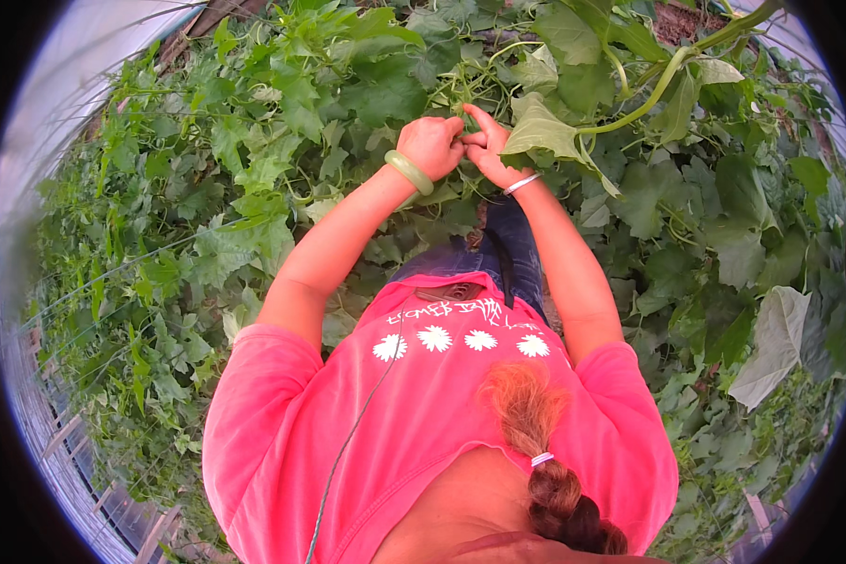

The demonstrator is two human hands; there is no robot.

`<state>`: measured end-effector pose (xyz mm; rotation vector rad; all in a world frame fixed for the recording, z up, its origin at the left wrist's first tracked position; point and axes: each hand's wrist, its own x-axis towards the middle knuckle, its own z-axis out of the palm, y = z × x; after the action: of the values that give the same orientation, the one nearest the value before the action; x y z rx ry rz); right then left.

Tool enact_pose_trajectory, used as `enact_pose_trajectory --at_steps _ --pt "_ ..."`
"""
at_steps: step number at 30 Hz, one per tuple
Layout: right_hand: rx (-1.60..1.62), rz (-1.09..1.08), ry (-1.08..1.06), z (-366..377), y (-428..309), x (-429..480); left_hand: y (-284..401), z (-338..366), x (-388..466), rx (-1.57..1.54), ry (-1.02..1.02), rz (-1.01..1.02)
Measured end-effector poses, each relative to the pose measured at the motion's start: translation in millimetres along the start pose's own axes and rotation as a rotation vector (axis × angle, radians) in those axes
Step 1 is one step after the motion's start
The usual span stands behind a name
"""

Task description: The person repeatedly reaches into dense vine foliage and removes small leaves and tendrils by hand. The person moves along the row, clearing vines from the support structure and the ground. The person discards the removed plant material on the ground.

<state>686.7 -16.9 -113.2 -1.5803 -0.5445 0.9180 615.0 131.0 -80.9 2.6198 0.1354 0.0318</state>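
Observation:
My left hand (431, 146), with a pale green bangle (409, 173) at its wrist, is closed in a pinch on a thin green vine shoot (463, 92). Close against it is my right hand (492, 144), which wears a silver bracelet (522, 184). Its index finger reaches up to the shoot, while its other visible fingertips meet the left hand's fingers. What lies between those fingertips is too small to make out. A broad, pale vine leaf (541, 130) overlaps the right hand's outer side and covers part of it.
Dense vine foliage (254, 148) surrounds both hands. A thick green stem (666, 77) arches in from the upper right. Thin strings (151, 259) slant through the leaves at left. Plastic sheeting (63, 77) rises beyond the plants. A thin cord (358, 430) hangs over my pink shirt.

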Motion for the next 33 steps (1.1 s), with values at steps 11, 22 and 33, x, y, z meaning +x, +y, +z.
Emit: enact_pose_trajectory --at_steps 11,22,33 --pt "-0.008 0.02 0.076 4 10 0 -18 0 -5 -0.151 0.005 -0.096" --pt "-0.03 0.049 0.071 0 21 7 -15 -2 -1 -0.332 -0.073 -0.208" --pt "0.11 0.171 -0.024 -19 15 29 -8 -17 -5 0.003 -0.041 0.485"
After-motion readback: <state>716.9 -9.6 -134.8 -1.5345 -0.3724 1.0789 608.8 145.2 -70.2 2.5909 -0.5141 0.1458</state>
